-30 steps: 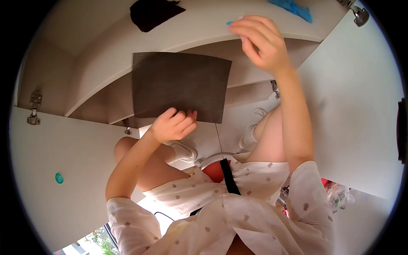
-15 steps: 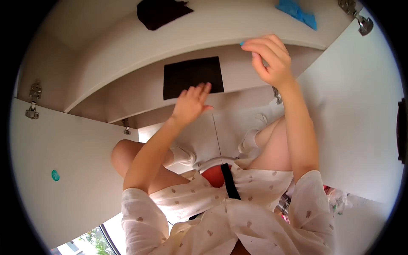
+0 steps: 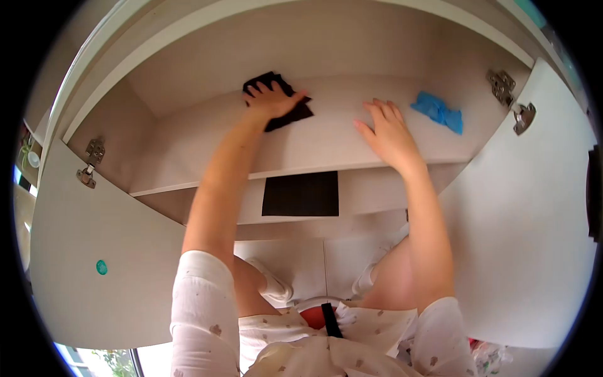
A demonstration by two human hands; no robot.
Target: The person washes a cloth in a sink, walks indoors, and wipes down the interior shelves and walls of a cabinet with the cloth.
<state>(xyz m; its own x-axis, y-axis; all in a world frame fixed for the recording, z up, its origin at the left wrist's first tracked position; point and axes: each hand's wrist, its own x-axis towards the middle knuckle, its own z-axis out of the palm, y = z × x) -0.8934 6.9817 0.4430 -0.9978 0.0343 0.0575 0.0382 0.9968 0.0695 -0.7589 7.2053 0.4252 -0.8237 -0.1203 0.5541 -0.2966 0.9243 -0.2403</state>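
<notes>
Lying upper-centre of the frame under the splayed, ungrasping left hand (image 3: pixel 270 102), the black cloth (image 3: pixel 290 119) looks light, limp, best pinched by its edge; the right hand (image 3: pixel 391 135) spreads loosely, empty.

Daylight glares at lower left, while wide-angle distortion bows the black-cornered edges.

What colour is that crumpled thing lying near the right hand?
The crumpled thing is bright blue, seen best in the head view.
</notes>
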